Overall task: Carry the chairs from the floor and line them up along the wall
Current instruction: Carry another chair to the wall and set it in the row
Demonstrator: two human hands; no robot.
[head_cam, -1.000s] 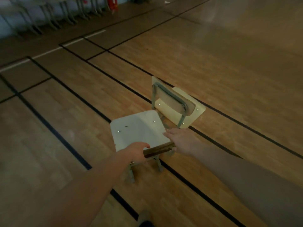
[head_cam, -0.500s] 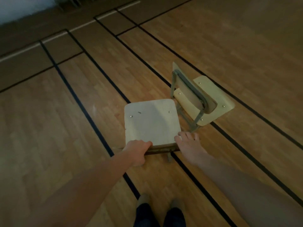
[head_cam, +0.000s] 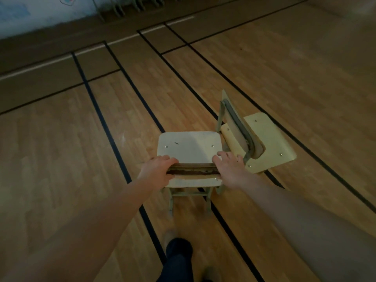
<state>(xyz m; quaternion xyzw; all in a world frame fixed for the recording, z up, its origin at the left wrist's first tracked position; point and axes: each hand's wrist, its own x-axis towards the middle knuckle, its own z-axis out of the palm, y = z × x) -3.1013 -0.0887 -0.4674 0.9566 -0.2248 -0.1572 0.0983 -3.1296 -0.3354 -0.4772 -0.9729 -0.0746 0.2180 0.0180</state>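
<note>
Cream plywood chair (head_cam: 189, 147) on a grey-green metal frame stands on the tan wooden gym floor (head_cam: 61, 159) at 12 o'clock from the person. Its backrest is nearest them and its seat points away. Whether its legs are clear of the boards cannot be told. Half a second earlier the chair sat skewed; now it is square to the body.

The left hand (head_cam: 157, 171) grips the backrest's left end as before, its fingers curled over the top rail. The right hand (head_cam: 230, 171) has come from beside the right corner onto it. Its fingers (head_cam: 225, 156) lie fairly straight and spread over the top edge, not visibly closed round it.

A second cream chair (head_cam: 264, 143) stands just beside the first at 2 o'clock, turned at an angle. The white wall (head_cam: 40, 15) has swung back into view at 11 o'clock, well apart, with a row of chair legs (head_cam: 122, 7) against it. The two-handed hold looks nearly set, so the carry toward the wall should come next.
</note>
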